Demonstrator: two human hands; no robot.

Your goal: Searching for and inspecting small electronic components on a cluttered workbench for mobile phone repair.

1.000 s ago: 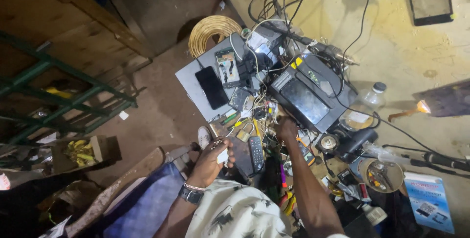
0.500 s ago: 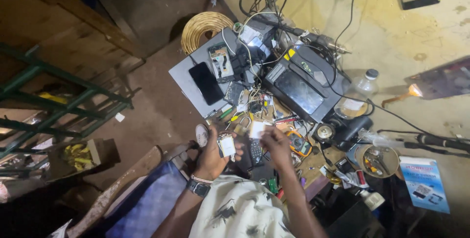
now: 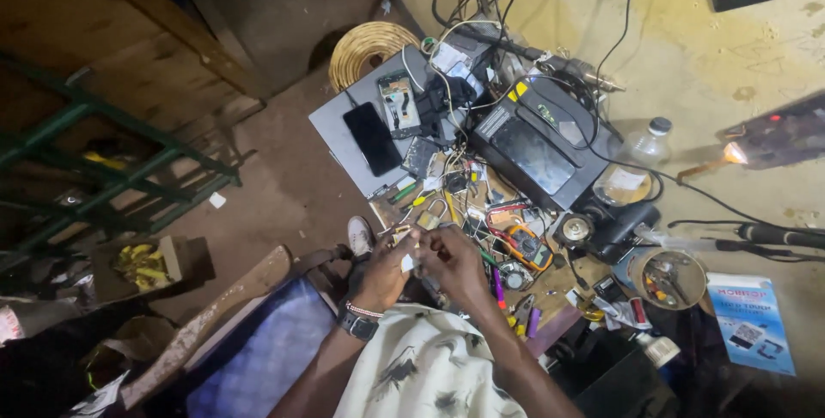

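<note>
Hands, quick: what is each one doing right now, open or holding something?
Left hand: closed on a small white piece, fingers pinching it.
Right hand: closed, fingertips on the same small white piece.

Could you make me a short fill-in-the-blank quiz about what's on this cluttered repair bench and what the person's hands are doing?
1. The left hand and right hand together hold a small ____ part.
2. The black slab phone lies on a flat ____ laptop.
3. The coil of yellowish wire lies ____ the laptop.
4. The left wrist wears a dark ____.

Missing words: white; grey; behind; watch
</note>
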